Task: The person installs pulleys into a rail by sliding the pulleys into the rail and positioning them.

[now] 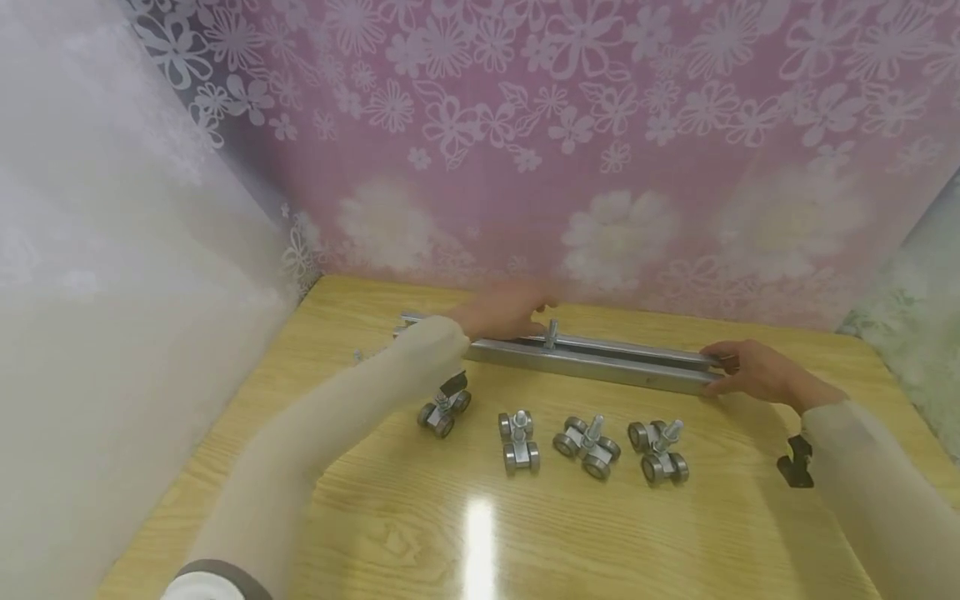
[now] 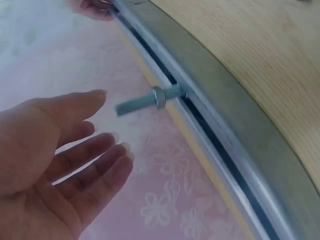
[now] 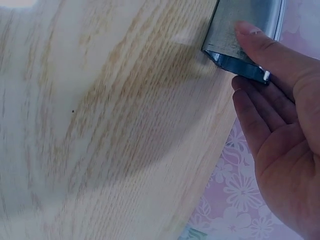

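Note:
A long slotted metal rail [image 1: 585, 365] lies along the back of the table. From its slot stands a threaded bolt with a nut [image 2: 159, 97]; whatever it is fixed to inside the rail is hidden. My left hand [image 1: 506, 310] hovers over the rail beside the bolt. In the left wrist view its fingers [image 2: 107, 167] are spread and relaxed, apart from the bolt. At the rail's right end, my right hand [image 1: 765, 373] grips the rail, with the thumb [image 3: 262, 42] on one side and the fingers at the open end.
Several four-wheeled roller trolleys [image 1: 587, 446] with upright bolts stand in a row in front of the rail on the wooden table [image 1: 390, 517]. A small metal part [image 1: 357, 356] is partly hidden behind the left forearm. A pink floral cloth [image 1: 487, 192] rises behind the table.

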Motion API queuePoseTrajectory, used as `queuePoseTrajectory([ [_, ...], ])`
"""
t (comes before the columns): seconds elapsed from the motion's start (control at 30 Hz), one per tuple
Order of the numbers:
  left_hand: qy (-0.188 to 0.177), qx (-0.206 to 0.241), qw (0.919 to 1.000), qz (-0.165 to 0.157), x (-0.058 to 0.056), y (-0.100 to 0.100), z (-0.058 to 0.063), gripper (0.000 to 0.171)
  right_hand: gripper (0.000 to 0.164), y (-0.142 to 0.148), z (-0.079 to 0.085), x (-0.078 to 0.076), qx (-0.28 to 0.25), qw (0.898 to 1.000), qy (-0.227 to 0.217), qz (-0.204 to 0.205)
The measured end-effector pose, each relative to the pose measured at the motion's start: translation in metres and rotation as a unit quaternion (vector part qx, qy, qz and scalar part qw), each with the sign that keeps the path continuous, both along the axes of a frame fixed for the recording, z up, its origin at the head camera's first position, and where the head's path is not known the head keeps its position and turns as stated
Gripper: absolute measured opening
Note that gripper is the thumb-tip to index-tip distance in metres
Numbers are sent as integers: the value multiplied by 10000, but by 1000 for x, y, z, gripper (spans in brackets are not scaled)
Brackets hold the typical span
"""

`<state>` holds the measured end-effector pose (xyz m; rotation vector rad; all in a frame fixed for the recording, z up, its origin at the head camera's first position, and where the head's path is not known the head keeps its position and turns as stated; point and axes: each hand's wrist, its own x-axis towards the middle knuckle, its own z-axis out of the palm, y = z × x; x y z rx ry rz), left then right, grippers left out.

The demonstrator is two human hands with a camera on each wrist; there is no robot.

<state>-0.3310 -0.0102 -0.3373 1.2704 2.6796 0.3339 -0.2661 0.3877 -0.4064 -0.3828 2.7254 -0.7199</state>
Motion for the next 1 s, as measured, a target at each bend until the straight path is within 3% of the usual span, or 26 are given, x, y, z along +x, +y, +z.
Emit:
queuePoseTrajectory([
  [0.1, 145, 86, 9998, -118, -4, 14, -7, 36, 75, -2, -2, 2, -69, 10000, 37, 14],
  [0.23, 284, 189, 9990, -292, -6, 20, -15, 12, 76, -5, -7, 1, -52, 9999, 67, 61],
  [0.47, 292, 734, 9952, -577, -12, 20, -20, 36, 76, -1, -11, -1, -13, 9999, 118, 68],
  [0.6, 198, 659, 9958, -596, -16, 21, -18, 29, 76, 2, -8, -3, -69, 9999, 89, 99],
  [0.73, 75, 455, 9982, -378, -15, 17, -13, 18, 78, 2, -6, -2, -59, 10000, 21, 51],
  [1.0, -87, 385, 9986, -347, -20, -3, -9, 21, 79, 3, -5, 1, -178, 9998, -29, -47],
])
